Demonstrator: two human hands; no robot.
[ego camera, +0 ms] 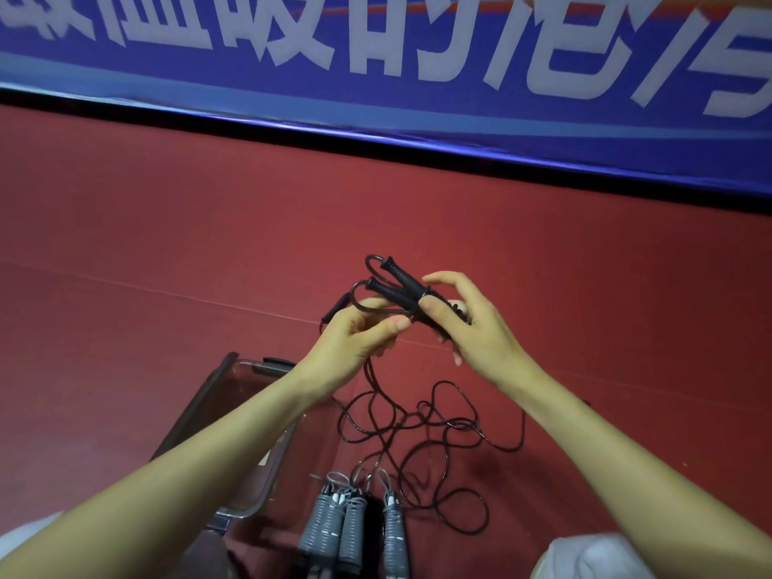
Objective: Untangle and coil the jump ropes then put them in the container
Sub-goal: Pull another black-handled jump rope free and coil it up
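Grey ropes (351,524): wound, 6 o'clock, just beside your container (196,415).
Right hand (472,328): your fingers pinch the black handles (397,286) together, anchoring the coil.
Left hand (355,338): fingers curl round the black cord (459,424); slack lies tangled at 5 o'clock.

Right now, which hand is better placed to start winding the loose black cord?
Probably the left hand: it pinches a loop of the loose cord, whose slack hangs just below it. The right hand is busy gripping the black handles.
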